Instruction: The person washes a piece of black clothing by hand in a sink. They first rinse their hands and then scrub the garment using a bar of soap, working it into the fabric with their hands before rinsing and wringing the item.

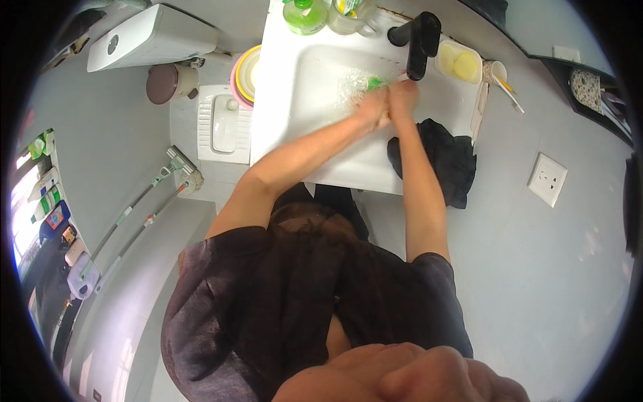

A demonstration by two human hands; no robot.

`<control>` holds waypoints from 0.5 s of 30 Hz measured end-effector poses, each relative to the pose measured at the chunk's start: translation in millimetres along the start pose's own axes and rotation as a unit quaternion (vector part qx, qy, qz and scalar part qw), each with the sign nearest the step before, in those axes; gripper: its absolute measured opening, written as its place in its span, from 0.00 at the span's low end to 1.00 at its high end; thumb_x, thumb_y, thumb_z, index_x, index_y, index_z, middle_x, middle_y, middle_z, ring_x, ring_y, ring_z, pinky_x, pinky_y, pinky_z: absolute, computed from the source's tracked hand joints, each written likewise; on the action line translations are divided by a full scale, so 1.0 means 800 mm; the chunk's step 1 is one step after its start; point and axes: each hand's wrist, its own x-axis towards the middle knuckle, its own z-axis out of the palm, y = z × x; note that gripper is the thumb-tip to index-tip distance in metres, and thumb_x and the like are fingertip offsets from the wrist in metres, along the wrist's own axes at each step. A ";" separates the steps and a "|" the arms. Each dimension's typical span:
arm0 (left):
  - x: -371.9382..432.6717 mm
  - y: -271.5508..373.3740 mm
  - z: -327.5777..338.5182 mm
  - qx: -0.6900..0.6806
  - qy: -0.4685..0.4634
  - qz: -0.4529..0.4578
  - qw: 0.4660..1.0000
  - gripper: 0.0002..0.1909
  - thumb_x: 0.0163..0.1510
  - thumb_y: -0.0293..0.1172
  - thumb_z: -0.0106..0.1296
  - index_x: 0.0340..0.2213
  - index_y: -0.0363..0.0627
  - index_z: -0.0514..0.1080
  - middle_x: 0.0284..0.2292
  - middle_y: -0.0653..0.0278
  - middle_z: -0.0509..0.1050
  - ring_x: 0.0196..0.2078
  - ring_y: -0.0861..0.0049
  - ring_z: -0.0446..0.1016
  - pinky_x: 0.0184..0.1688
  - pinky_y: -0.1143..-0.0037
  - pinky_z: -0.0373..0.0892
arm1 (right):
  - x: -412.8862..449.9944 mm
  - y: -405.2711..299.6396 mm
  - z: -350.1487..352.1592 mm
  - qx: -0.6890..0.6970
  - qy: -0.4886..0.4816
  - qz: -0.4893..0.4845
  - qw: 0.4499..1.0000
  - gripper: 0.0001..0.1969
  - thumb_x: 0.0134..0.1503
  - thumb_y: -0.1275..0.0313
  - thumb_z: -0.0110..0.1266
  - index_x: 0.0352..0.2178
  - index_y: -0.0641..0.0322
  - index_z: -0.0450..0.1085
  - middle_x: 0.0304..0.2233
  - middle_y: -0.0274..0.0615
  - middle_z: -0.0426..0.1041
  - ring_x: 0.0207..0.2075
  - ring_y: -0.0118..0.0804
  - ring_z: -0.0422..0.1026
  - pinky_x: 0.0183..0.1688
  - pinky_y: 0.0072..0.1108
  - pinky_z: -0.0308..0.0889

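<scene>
Both hands are close together over the right side of a white washbasin (321,65), just below a black faucet (419,42). My left hand (372,106) and my right hand (403,95) are blurred, and their fingers are mostly hidden. A small green thing (374,83) shows at the fingertips of my left hand; whether it is held cannot be told. A white and reddish thing (402,77) shows beside my right hand under the spout. Splashing, foamy water lies left of the hands. A black cloth (447,161) hangs over the basin's front right edge, behind my right forearm.
A green soap bottle (305,17) and a clear mug (349,22) stand at the back left. Right of the faucet are a soap box with yellow soap (459,63) and a cup (495,72) with toothbrushes. Stacked basins (245,75) and a squat toilet (224,123) are at left.
</scene>
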 end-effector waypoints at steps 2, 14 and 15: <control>0.016 -0.037 -0.013 0.205 0.029 0.280 0.937 0.20 0.59 0.43 0.38 0.28 0.37 0.69 0.24 0.56 0.70 0.22 0.70 0.69 0.24 0.68 0.66 | 0.011 0.000 -0.007 0.000 0.032 0.035 0.999 0.10 0.53 0.70 0.43 0.35 0.64 0.64 0.25 0.58 0.72 0.30 0.60 0.71 0.32 0.40 0.63; -0.068 0.020 -0.191 0.520 -0.019 0.231 0.822 0.21 0.53 0.38 0.48 0.47 0.44 0.67 0.44 0.51 0.67 0.44 0.59 0.67 0.48 0.69 0.64 | -0.086 0.054 -0.025 -0.222 -0.229 0.022 0.948 0.22 0.52 0.60 0.48 0.43 0.67 0.64 0.41 0.59 0.68 0.39 0.55 0.70 0.41 0.37 0.66; -0.069 0.019 -0.188 0.429 0.036 0.125 0.894 0.25 0.55 0.43 0.45 0.52 0.46 0.63 0.50 0.51 0.64 0.49 0.59 0.65 0.51 0.70 0.63 | -0.090 0.046 -0.011 -0.246 -0.142 0.036 0.958 0.26 0.52 0.59 0.48 0.48 0.67 0.61 0.45 0.59 0.66 0.41 0.55 0.69 0.42 0.37 0.65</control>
